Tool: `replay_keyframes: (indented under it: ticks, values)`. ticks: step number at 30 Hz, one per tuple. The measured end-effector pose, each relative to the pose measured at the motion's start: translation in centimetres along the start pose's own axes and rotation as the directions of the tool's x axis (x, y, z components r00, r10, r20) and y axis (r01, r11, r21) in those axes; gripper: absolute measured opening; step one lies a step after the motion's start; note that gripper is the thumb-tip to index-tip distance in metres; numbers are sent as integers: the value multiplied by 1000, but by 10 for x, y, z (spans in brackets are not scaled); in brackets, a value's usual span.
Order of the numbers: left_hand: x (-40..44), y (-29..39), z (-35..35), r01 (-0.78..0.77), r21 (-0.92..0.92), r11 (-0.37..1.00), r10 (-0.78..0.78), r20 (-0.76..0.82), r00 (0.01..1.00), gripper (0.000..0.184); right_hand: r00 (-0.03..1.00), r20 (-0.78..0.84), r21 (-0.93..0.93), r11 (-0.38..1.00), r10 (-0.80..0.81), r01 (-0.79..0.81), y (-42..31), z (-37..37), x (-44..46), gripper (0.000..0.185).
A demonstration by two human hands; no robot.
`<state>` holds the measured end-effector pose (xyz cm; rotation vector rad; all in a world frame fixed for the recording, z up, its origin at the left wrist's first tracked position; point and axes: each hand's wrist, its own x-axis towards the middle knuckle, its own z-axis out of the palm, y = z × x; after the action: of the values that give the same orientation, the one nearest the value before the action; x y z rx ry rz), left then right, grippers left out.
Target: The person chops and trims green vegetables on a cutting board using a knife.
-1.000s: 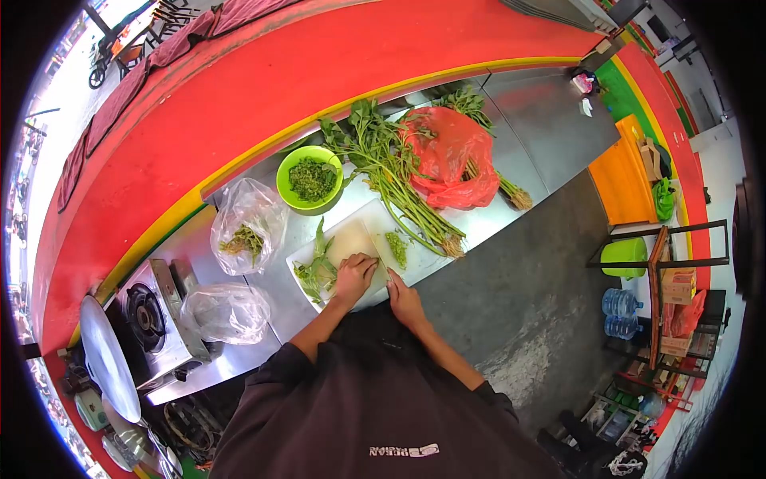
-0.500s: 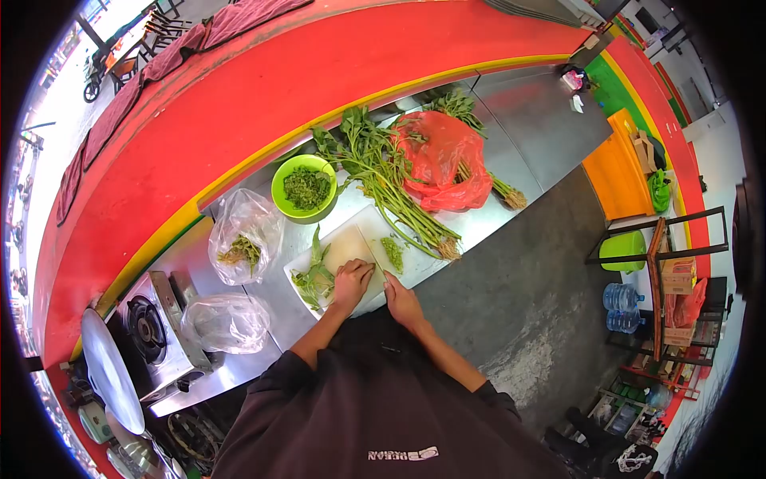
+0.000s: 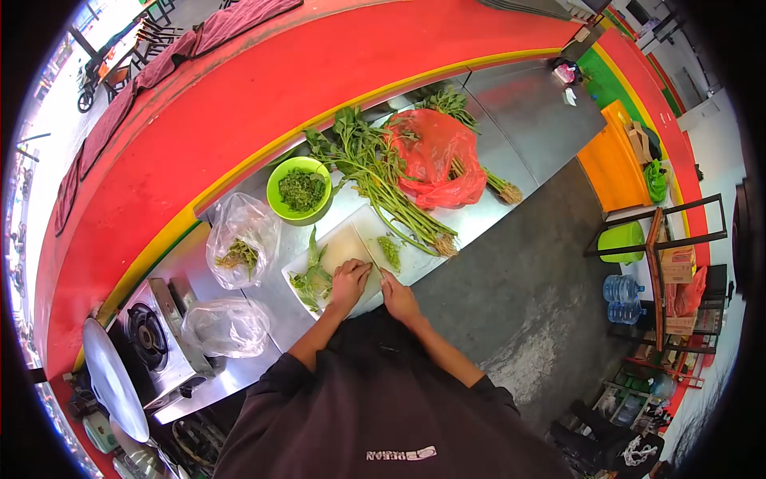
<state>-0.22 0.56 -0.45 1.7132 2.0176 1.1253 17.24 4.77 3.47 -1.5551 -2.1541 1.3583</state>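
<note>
A white cutting board lies on the metal counter in front of my body. My left hand rests on it with curled fingers, pressing on leafy greens whose leaves spread out to its left; the part beneath the fingers is hidden. My right hand grips a knife, its thin blade pointing away from me across the board, close to my left fingertips. Small chopped green pieces are piled right of the blade. Beyond the board stands a green bowl of chopped greens.
Long leafy stems with roots lie behind the board, partly under a red plastic bag. Clear plastic bags sit to the left, near a gas stove and a large wok. A red wall borders the counter.
The view has shifted slightly. Both hands stay at the same place on the board, with the knife still beside the left fingertips.
</note>
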Motion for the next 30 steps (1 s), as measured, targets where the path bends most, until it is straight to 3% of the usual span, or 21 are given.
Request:
replay_keyframes:
  ticks: [5, 11, 30]
  values:
    - [1, -2, 1, 46, -48, 998, -45, 20, 999, 18, 995, -63, 40, 996, -80, 83, 10, 2, -10, 41]
    - [1, -2, 2, 29, -22, 999, -28, 22, 999, 16, 999, -36, -136, 990, -29, 24, 3, 7, -1, 43]
    - [-2, -3, -1, 81, -67, 994, -77, 60, 995, 17, 998, -56, -89, 996, 3, -8, -5, 14, -7, 42]
